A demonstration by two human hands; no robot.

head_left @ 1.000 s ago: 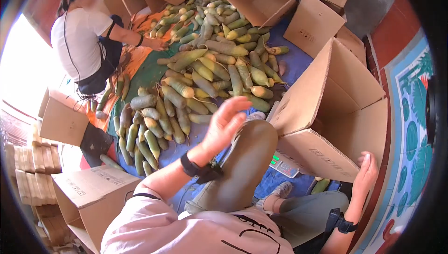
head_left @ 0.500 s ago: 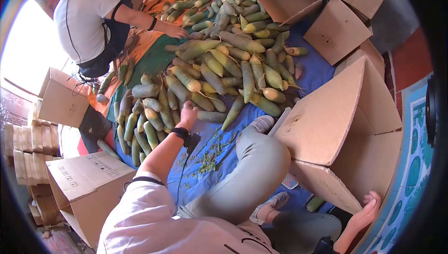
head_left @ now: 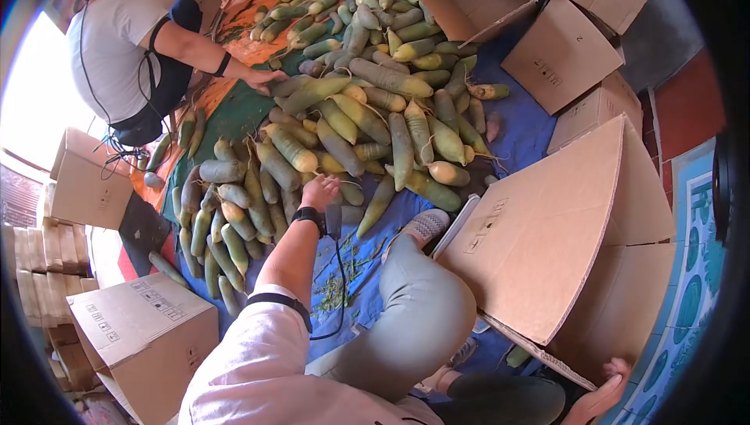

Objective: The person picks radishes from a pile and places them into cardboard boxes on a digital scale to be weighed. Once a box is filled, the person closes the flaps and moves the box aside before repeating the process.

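My left hand [head_left: 319,192], with a black band at the wrist, reaches over the near edge of a large heap of green radishes [head_left: 336,140]. Its fingers are partly spread beside a radish [head_left: 351,192] and touch the pile. At the lower right, my right hand [head_left: 603,395] grips the near edge of an open cardboard box [head_left: 539,230], which is tilted on its side beside my knee. Part of that hand is hidden behind the box edge.
Blue sheeting [head_left: 367,249] with leaf scraps lies under the heap. Another person [head_left: 117,50] squats at the upper left, one hand on the radishes. Other cardboard boxes [head_left: 562,54] stand around, including a closed-topped one [head_left: 148,308] at my left.
My left hand has moved right across the near edge of the pile. The box in my right hand has shifted slightly. The view has turned a little, and the co-worker's hand remains at the heap.
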